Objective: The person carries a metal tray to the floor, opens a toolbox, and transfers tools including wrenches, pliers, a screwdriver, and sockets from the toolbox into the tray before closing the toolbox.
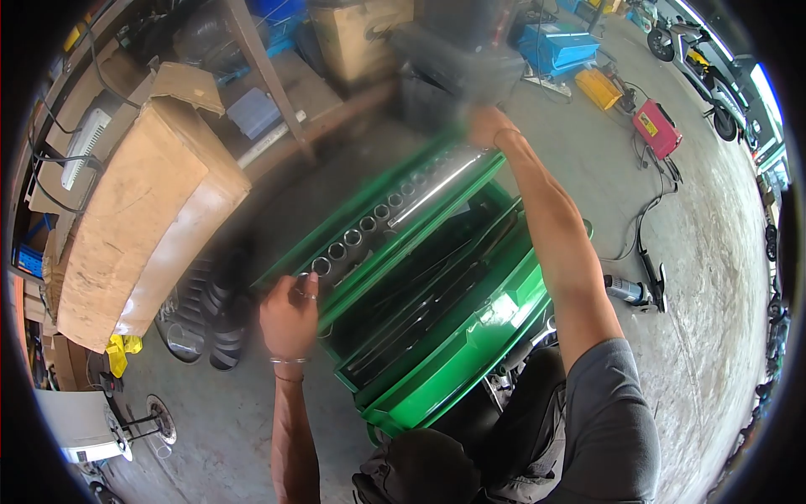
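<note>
A green metal toolbox (445, 370) stands open before me, its long upper tray (403, 254) raised on the far side. Along that tray runs a row of several chrome sockets (337, 251), with a long shiny bar (437, 191) beside them at the far end. My left hand (290, 317) is at the tray's near left end, thumb and fingers closed around the last socket in the row; the fingers partly cover it. At the opposite end is my right hand (491, 128), touching the tray's corner. Blur hides its fingers. Dark long tools lie in the lower compartment.
A large cardboard box (143, 218) and black sandals (225, 336) are on the left. Shelving with a brown post (269, 80) stands behind. To the right are an angle grinder (628, 290), a cable and a red machine (656, 128) on the concrete floor.
</note>
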`<action>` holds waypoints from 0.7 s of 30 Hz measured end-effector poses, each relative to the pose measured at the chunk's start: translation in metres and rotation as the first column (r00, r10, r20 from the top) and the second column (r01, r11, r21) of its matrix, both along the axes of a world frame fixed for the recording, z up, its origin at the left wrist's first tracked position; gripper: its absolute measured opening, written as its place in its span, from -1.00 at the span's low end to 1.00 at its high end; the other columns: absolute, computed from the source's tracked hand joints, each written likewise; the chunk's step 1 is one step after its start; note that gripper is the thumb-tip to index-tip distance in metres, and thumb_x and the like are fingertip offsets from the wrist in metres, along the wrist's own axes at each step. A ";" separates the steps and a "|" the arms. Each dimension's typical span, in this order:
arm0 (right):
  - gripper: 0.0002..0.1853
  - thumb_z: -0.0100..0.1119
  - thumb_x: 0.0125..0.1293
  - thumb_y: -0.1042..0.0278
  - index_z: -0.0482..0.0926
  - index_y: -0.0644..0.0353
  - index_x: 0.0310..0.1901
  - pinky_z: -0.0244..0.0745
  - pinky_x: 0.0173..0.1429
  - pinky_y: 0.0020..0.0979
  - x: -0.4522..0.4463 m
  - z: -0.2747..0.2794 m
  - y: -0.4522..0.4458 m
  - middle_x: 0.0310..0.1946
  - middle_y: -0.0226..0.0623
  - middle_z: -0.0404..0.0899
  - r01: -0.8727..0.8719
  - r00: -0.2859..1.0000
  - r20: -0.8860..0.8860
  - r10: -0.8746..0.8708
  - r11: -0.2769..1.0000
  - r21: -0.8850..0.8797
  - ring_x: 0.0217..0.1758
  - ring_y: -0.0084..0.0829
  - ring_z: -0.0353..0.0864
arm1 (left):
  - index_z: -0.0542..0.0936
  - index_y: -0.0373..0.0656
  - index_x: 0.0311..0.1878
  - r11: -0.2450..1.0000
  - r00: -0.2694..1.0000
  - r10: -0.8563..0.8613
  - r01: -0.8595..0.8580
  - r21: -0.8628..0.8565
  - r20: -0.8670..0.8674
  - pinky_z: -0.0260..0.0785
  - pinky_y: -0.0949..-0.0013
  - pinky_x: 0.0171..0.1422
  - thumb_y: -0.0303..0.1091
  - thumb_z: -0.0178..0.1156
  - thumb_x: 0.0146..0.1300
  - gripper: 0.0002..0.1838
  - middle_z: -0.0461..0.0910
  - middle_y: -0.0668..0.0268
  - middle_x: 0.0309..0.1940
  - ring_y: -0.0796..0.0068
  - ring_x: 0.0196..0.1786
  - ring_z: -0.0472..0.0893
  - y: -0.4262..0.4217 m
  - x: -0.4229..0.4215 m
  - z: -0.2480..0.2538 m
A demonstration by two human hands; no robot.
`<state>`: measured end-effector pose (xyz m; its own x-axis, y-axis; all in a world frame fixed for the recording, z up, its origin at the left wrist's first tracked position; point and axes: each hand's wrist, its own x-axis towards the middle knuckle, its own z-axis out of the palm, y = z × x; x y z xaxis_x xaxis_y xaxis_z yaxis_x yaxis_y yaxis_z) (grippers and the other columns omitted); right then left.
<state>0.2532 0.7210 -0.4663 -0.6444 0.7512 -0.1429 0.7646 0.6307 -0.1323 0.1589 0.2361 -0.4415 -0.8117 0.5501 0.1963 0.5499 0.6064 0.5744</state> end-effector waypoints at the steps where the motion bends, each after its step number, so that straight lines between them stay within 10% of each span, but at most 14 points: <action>1: -0.62 0.21 0.11 0.39 0.68 0.31 -0.02 0.56 0.24 -0.13 0.000 -0.001 0.003 0.04 0.06 0.66 0.002 1.000 0.003 -0.002 1.000 0.003 0.14 0.02 0.64 | 0.66 -0.25 -0.23 1.000 1.000 -0.005 0.005 0.005 0.025 0.45 0.06 -0.05 0.00 0.29 0.31 -0.59 0.69 0.02 -0.26 -0.12 -0.17 0.65 0.000 -0.001 0.001; 4: -0.58 0.21 0.10 0.30 0.68 0.30 0.00 0.56 0.22 -0.11 0.005 -0.001 0.005 0.00 0.09 0.67 -0.022 1.000 0.008 0.022 0.998 0.066 0.10 0.05 0.65 | 0.66 -0.26 -0.24 1.000 1.000 -0.010 0.010 0.001 0.007 0.45 0.07 -0.09 -0.02 0.30 0.30 -0.60 0.69 0.02 -0.28 -0.10 -0.20 0.66 0.000 0.001 -0.001; 8: -0.56 0.20 0.15 0.16 0.67 0.39 -0.08 0.62 -0.03 -0.12 0.026 0.018 -0.003 -0.23 0.06 0.73 -0.032 0.914 -0.406 0.029 0.999 0.001 -0.06 0.05 0.71 | 0.60 -0.24 -0.35 0.996 0.993 -0.027 0.037 0.083 -0.113 0.44 0.12 -0.27 -0.10 0.31 0.30 -0.65 0.64 0.10 -0.44 0.01 -0.37 0.63 0.000 -0.001 -0.006; 10: -0.64 0.15 0.21 0.21 0.64 0.39 -0.14 0.58 -0.23 -0.23 0.035 0.020 0.008 -0.35 -0.09 0.68 -0.025 0.606 -0.679 -0.415 0.843 -0.538 -0.23 -0.11 0.69 | 0.61 -0.24 -0.35 0.995 0.993 -0.022 0.033 0.091 -0.116 0.44 0.12 -0.27 -0.09 0.32 0.30 -0.65 0.64 0.10 -0.44 0.02 -0.37 0.64 0.000 -0.002 -0.006; 13: -0.75 0.14 0.28 0.29 0.57 0.33 -0.17 0.35 -0.46 -0.45 0.050 0.024 0.007 -0.43 -0.32 0.54 -0.417 0.046 -0.599 -0.800 0.529 -0.739 -0.42 -0.43 0.53 | 0.61 -0.23 -0.35 0.998 0.995 -0.008 0.015 0.062 -0.104 0.44 0.12 -0.27 -0.09 0.32 0.29 -0.65 0.64 0.11 -0.45 0.03 -0.37 0.64 0.001 0.000 -0.005; 17: -0.69 0.20 0.28 0.28 0.55 0.36 -0.09 0.35 -0.45 -0.45 0.047 0.024 -0.004 -0.32 -0.25 0.60 -0.316 0.083 -0.626 -0.775 0.576 -0.754 -0.41 -0.44 0.52 | 0.60 -0.22 -0.37 0.998 0.994 -0.001 0.009 0.068 -0.107 0.44 0.11 -0.28 -0.08 0.32 0.29 -0.65 0.64 0.13 -0.46 0.05 -0.39 0.63 0.001 0.000 -0.004; 20: -0.66 0.31 0.24 0.24 0.62 0.34 -0.09 0.49 -0.34 -0.41 0.044 0.043 -0.021 -0.26 -0.25 0.64 -0.270 0.324 -0.694 -0.643 0.640 -0.720 -0.28 -0.37 0.63 | 0.60 -0.22 -0.37 0.997 0.995 -0.002 0.009 0.070 -0.099 0.44 0.11 -0.29 -0.08 0.32 0.29 -0.65 0.63 0.15 -0.48 0.05 -0.40 0.63 0.000 -0.001 -0.006; 21: -0.68 0.35 0.19 0.26 0.66 0.28 -0.10 0.53 -0.24 -0.36 0.040 0.058 -0.037 -0.21 -0.23 0.67 -0.140 0.592 -0.674 -0.442 0.767 -0.627 -0.21 -0.33 0.66 | 0.59 -0.21 -0.38 0.997 0.994 -0.008 0.016 0.077 -0.108 0.43 0.11 -0.29 -0.08 0.32 0.29 -0.65 0.62 0.15 -0.48 0.06 -0.41 0.63 0.001 -0.001 -0.007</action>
